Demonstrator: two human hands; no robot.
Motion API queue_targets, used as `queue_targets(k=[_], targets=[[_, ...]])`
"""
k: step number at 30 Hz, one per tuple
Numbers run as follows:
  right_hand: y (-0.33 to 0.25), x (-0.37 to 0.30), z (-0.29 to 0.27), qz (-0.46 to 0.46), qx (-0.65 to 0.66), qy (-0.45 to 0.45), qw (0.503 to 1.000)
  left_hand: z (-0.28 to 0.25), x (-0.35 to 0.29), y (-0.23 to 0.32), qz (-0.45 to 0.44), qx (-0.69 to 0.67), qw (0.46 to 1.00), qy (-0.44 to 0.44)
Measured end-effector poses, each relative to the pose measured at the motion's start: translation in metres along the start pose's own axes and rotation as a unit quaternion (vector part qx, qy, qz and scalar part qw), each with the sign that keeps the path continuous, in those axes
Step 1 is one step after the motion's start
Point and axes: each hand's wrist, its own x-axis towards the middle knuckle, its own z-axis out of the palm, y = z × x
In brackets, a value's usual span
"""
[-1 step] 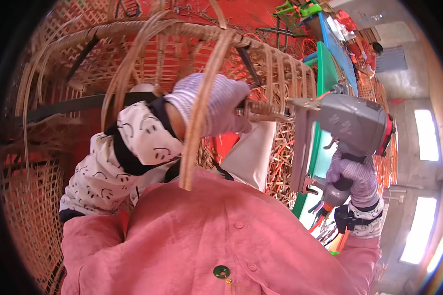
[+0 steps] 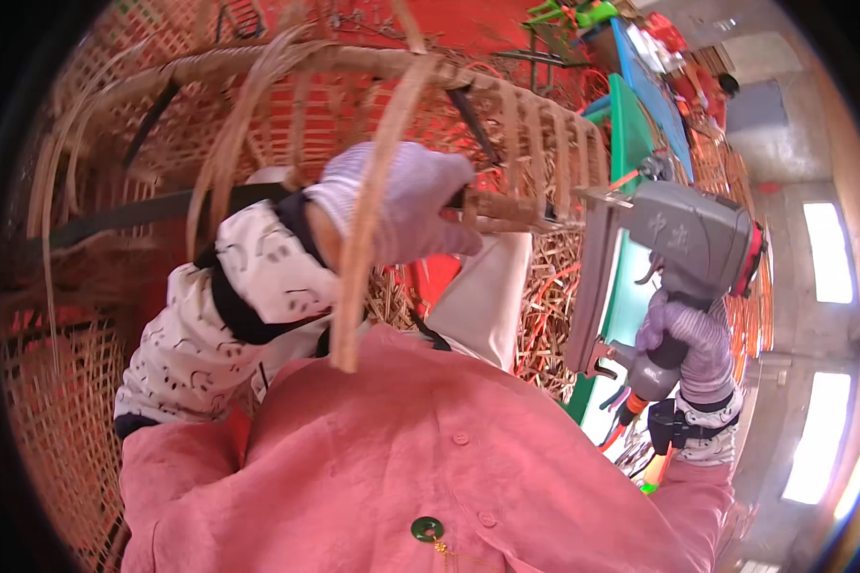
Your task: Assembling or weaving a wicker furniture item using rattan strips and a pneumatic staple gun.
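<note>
My left hand (image 2: 397,202), in a striped knit glove, is closed around the dark bar of a woven rattan frame (image 2: 373,62). Beyond its fingers, the bar's end (image 2: 511,208) is wrapped in tan strips. A loose tan strip (image 2: 377,215) hangs in front of the glove and hides part of it. My right hand (image 2: 690,334), gloved alike, is wrapped around the handle of a grey pneumatic nail gun (image 2: 688,229). The gun's nose (image 2: 602,199) is close to the wrapped bar end; I cannot tell whether they touch.
Woven lattice (image 2: 57,420) fills the left side. Cut strips (image 2: 549,315) litter the red floor. A green board (image 2: 631,124) and a blue table (image 2: 650,86) stand at the right, with another person (image 2: 705,100) beyond. An orange hose fitting (image 2: 631,406) joins the gun.
The nail gun has shifted slightly right, and the gap between its nose and the bar end looks wider. My left hand and the frame appear a little further left.
</note>
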Motion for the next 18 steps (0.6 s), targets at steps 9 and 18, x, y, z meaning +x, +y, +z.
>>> queue_targets(k=[9,18], targets=[[0.161,0.049,-0.158,0.035,-0.022,0.247,0.968,0.005,0.016,0.001,-0.016,-0.069,0.997,0.035],[0.292,0.123,-0.272,0.128,-0.036,0.35,0.927,0.0,0.023,0.006,-0.069,-0.133,0.989,0.002]])
